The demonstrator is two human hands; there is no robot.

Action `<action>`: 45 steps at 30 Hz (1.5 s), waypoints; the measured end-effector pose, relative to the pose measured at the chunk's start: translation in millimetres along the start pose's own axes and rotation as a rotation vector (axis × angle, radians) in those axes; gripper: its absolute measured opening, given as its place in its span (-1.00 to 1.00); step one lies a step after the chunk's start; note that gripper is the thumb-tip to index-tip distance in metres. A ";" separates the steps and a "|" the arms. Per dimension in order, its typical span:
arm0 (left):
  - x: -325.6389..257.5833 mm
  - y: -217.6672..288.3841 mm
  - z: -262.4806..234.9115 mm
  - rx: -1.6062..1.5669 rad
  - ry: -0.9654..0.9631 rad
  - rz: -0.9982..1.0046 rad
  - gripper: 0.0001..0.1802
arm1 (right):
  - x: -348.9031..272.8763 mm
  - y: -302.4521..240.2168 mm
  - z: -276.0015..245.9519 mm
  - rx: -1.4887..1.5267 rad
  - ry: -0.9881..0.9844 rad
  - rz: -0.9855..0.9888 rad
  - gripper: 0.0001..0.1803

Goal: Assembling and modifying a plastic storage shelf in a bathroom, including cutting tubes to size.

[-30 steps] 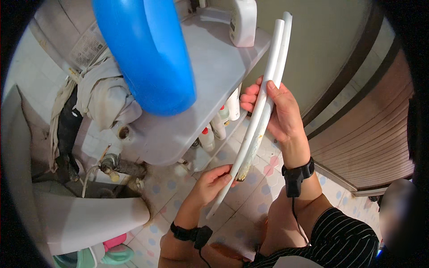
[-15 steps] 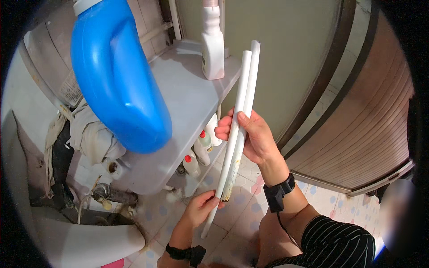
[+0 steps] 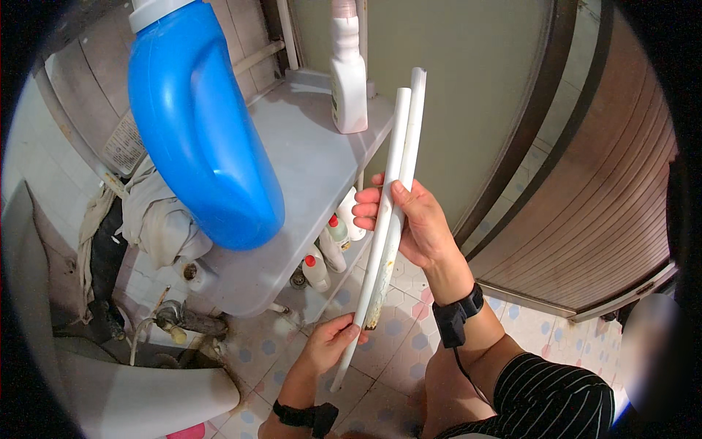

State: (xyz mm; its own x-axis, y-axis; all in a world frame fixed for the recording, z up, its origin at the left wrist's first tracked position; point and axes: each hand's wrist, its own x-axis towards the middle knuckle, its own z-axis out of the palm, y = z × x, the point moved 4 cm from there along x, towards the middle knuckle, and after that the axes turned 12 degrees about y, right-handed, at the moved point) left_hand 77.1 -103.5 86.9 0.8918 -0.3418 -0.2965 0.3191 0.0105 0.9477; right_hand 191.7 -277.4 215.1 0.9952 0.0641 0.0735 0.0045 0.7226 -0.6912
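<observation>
Two long white plastic pipes lie side by side in my hands in front of me. My right hand (image 3: pixel 415 223) is closed around both near their middle, thumb on top. The left pipe (image 3: pixel 371 271) is clean and reaches lower. Yellowish crust and a dark ragged edge mark the lower end of the right pipe (image 3: pixel 414 124). Lower down, my left hand (image 3: pixel 325 344) pinches the clean pipe near its bottom end, just beside the crusted end of the other. Black bands are strapped round both wrists.
A grey shelf (image 3: pixel 307 161) at the left carries a big blue jug (image 3: pixel 208 146) and a white bottle (image 3: pixel 349 80). Several bottles, one a red-capped bottle (image 3: pixel 316 272), stand beneath. Left are cloths (image 3: pixel 157 212), a tap (image 3: pixel 172 314) and a white basin (image 3: pixel 146 395). A curved brown panel (image 3: pixel 585 197) is at right.
The view has shifted slightly, so the jug and shelf sit a little differently in it. My grip on the pipes looks the same; their tops sit marginally lower.
</observation>
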 end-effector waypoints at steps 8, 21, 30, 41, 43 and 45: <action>-4.9 -0.7 0.8 0.037 0.027 0.002 -0.71 | -2.0 -2.5 1.2 -0.009 0.025 0.008 -0.72; -2.0 1.3 2.0 -0.053 -0.053 0.012 -0.64 | 0.1 -1.4 -2.3 0.002 0.021 -0.022 -0.74; -2.9 -3.2 1.1 -0.195 -0.033 -0.026 -0.62 | 1.6 0.2 -6.0 -0.012 0.025 -0.017 -0.74; 1.2 -11.2 -4.4 -0.193 -0.016 -0.024 -0.63 | 4.0 0.3 -4.1 -0.008 0.047 -0.021 -0.75; 3.0 -6.2 -0.8 -0.172 -0.027 -0.033 -0.63 | 4.2 0.7 -8.8 -0.006 0.050 -0.018 -0.74; 1.0 4.3 2.6 0.006 0.003 0.003 -0.65 | 4.3 -1.7 -10.0 -0.007 0.055 -0.024 -0.74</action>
State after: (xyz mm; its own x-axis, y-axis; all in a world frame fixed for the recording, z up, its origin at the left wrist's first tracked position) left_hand 78.6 -106.2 90.9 0.8939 -0.3386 -0.2936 0.3142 0.0064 0.9493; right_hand 196.9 -285.3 209.4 0.9987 0.0088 0.0511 0.0292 0.7183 -0.6951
